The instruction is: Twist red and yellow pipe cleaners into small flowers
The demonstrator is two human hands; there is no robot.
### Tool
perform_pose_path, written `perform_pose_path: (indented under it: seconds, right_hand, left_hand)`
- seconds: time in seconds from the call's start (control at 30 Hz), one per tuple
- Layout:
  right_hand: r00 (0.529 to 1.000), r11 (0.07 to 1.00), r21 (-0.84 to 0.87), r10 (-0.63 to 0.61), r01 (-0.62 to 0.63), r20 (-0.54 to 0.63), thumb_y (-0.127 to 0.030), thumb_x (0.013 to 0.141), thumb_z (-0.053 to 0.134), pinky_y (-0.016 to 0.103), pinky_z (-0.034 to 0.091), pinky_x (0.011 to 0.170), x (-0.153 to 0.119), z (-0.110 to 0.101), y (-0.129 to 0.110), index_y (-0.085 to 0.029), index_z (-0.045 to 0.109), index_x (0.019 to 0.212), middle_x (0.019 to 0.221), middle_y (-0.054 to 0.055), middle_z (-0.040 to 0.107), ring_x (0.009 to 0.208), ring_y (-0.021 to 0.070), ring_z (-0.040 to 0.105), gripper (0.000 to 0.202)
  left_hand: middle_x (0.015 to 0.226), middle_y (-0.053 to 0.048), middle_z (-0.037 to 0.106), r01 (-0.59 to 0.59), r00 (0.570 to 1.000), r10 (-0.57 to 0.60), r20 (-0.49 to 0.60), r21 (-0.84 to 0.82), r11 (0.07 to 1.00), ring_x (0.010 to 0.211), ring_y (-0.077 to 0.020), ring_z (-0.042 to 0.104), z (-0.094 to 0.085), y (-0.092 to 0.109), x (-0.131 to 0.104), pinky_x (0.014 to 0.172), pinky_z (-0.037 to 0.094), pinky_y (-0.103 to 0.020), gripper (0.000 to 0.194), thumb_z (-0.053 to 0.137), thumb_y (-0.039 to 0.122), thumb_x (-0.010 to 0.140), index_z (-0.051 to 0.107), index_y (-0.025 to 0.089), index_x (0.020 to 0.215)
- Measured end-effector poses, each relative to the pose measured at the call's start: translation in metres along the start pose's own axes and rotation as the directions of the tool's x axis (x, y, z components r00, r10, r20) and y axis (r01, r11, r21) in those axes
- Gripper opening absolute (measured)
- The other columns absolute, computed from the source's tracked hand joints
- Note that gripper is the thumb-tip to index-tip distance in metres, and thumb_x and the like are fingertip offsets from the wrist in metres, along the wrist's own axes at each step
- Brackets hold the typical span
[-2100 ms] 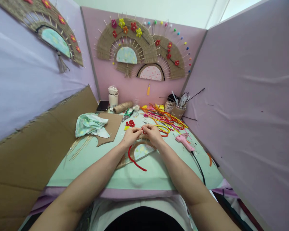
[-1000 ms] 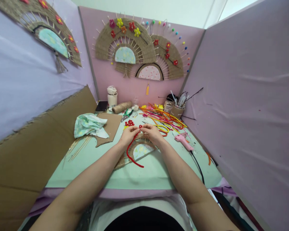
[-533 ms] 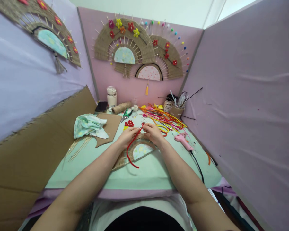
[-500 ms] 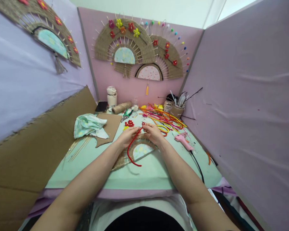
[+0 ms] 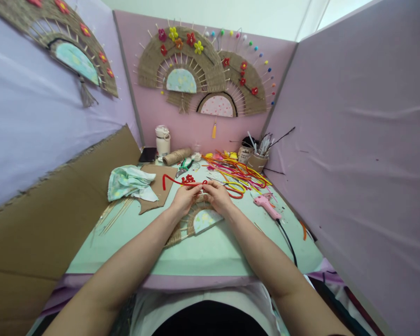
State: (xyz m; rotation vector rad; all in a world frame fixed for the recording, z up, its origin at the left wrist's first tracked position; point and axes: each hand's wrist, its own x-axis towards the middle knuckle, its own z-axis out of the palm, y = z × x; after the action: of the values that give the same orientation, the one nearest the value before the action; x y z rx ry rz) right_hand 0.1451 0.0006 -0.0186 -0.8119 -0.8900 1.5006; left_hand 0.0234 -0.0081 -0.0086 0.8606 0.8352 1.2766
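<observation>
Both my hands are pinched on one red pipe cleaner (image 5: 177, 181) above the table. My left hand (image 5: 186, 198) grips it near its small loop, and the free length runs out to the left with a sharp bend at its end. My right hand (image 5: 217, 195) closes its fingertips at the loop. Below them lies a twine-wrapped fan (image 5: 173, 237) with a pale floral half-circle (image 5: 206, 219), partly hidden by my hands. Red pipe-cleaner flowers (image 5: 188, 179) lie just beyond my left hand. Yellow-handled scissors (image 5: 236, 186) rest beyond my right.
A pink glue gun (image 5: 267, 205) with a black cord lies at right. Behind are loose pipe cleaners (image 5: 245, 172), green-handled pliers (image 5: 185, 167), a twine roll (image 5: 177, 156) and a white bottle (image 5: 163, 141). Floral cloth (image 5: 129, 183) and cardboard (image 5: 164, 179) are at left.
The pipe cleaner's free length has swung from hanging down toward me to pointing out left, past the red flowers. My hands have shifted slightly left and closer together, still holding it.
</observation>
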Motion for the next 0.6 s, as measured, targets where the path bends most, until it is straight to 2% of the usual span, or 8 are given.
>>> perform_pose_path:
  seconds: [0.13, 0.3, 0.4, 0.5, 0.6]
  right_hand:
    - [0.999, 0.997, -0.068, -0.019, 0.021, 0.032, -0.033, 0.056, 0.075, 0.022, 0.040, 0.052, -0.001, 0.001, 0.002, -0.018, 0.057, 0.071, 0.065, -0.004, 0.058, 0.059, 0.0094, 0.051, 0.028]
    - [0.995, 0.958, -0.269, -0.099, 0.093, -0.008, -0.039, 0.061, 0.069, 0.021, 0.037, 0.051, 0.001, -0.005, -0.005, -0.018, 0.064, 0.076, 0.065, -0.003, 0.057, 0.055, 0.0083, 0.048, 0.026]
    - [0.983, 0.932, -0.330, -0.175, 0.149, -0.048, -0.041, 0.064, 0.066, 0.021, 0.036, 0.052, 0.004, -0.010, -0.008, -0.019, 0.065, 0.078, 0.069, -0.001, 0.060, 0.060, 0.0091, 0.050, 0.026]
    - [0.979, 0.926, -0.335, -0.199, 0.173, -0.043, -0.043, 0.065, 0.065, 0.021, 0.036, 0.052, 0.007, -0.013, -0.009, -0.018, 0.064, 0.077, 0.070, 0.000, 0.060, 0.062, 0.0096, 0.051, 0.027]
    - [0.982, 0.922, -0.344, -0.191, 0.179, -0.001, -0.044, 0.066, 0.063, 0.021, 0.036, 0.053, 0.007, -0.012, -0.009, -0.019, 0.064, 0.078, 0.072, 0.000, 0.060, 0.062, 0.0092, 0.051, 0.028]
  left_hand:
    - [0.073, -0.003, 0.063, -0.012, 0.999, 0.011, -0.030, -0.012, 1.000, 0.064, -0.0073, 0.054, -0.001, 0.002, 0.000, 0.056, 0.043, -0.018, 0.033, 0.080, 0.027, 0.053, 0.066, 0.011, 0.078]
    - [0.075, -0.003, 0.063, 0.010, 0.998, -0.011, -0.057, -0.030, 0.999, 0.069, -0.0095, 0.059, -0.001, 0.004, 0.001, 0.063, 0.048, -0.021, 0.023, 0.074, 0.026, 0.065, 0.059, 0.013, 0.077]
    - [0.071, -0.003, 0.063, 0.051, 0.999, -0.051, -0.014, -0.022, 0.998, 0.065, -0.0088, 0.059, -0.001, 0.004, 0.001, 0.062, 0.048, -0.021, 0.018, 0.071, 0.019, 0.069, 0.056, 0.012, 0.076]
    - [0.067, -0.003, 0.062, 0.077, 0.996, -0.075, 0.056, -0.033, 0.997, 0.062, -0.0076, 0.059, -0.002, 0.002, 0.002, 0.061, 0.048, -0.019, 0.015, 0.070, 0.012, 0.068, 0.057, 0.010, 0.075]
    - [0.072, -0.005, 0.065, 0.065, 0.997, -0.063, 0.042, -0.060, 0.996, 0.064, -0.0076, 0.060, -0.004, 0.002, 0.003, 0.064, 0.049, -0.019, 0.014, 0.068, 0.011, 0.069, 0.058, 0.010, 0.078]
